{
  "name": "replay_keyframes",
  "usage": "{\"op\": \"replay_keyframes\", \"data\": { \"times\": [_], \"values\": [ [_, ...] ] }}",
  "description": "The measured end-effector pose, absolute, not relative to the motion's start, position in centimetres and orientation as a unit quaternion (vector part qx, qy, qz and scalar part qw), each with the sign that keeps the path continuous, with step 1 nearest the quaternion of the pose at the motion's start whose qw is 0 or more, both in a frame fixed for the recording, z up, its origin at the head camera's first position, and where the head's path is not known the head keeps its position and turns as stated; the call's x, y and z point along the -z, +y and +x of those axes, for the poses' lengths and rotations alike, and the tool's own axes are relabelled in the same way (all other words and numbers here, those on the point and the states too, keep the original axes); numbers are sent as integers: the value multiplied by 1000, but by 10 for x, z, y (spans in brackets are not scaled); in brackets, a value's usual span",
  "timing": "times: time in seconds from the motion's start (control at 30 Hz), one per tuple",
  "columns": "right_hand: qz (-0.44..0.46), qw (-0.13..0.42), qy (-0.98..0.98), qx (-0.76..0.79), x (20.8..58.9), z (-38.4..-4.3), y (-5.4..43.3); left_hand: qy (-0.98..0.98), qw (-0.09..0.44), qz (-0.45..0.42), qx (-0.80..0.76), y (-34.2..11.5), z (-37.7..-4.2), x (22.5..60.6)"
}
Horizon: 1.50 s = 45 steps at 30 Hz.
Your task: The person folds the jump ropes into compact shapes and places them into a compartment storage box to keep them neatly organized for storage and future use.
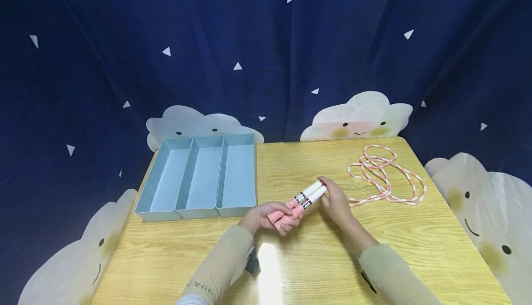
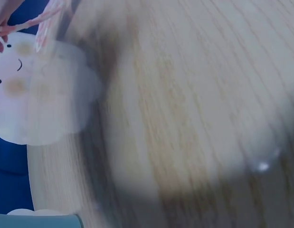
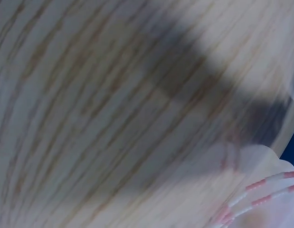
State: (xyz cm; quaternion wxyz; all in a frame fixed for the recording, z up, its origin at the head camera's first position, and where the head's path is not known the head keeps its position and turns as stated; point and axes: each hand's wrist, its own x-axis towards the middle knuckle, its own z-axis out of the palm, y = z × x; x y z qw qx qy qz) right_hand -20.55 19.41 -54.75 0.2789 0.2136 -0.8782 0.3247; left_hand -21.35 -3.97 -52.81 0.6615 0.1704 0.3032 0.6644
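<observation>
Two jump rope handles, pink at one end and white at the other with black lettered bands, lie side by side over the middle of the table. My left hand grips their pink ends, fingers curled round from below. At the white ends my right hand pinches the tips between thumb and fingers. To the right, the pink-and-white beaded rope lies in loose loops on the table. Part of that beaded rope also shows low in the right wrist view.
A light blue tray with three long compartments stands at the back left of the wooden table. Behind and beside the table hangs a dark blue curtain with white triangles and smiling clouds.
</observation>
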Motion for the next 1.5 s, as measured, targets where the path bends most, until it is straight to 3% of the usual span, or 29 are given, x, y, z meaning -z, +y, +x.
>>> {"op": "replay_keyframes", "data": {
  "times": [1.1, 1.5],
  "values": [
    [164, 245, -861, -414, 573, -206, 198, 307, 630, 195, -686, -45, -219, 520],
    [159, 176, -875, -422, 573, -201, 194, 314, 618, 205, -690, -47, -217, 510]
  ]
}}
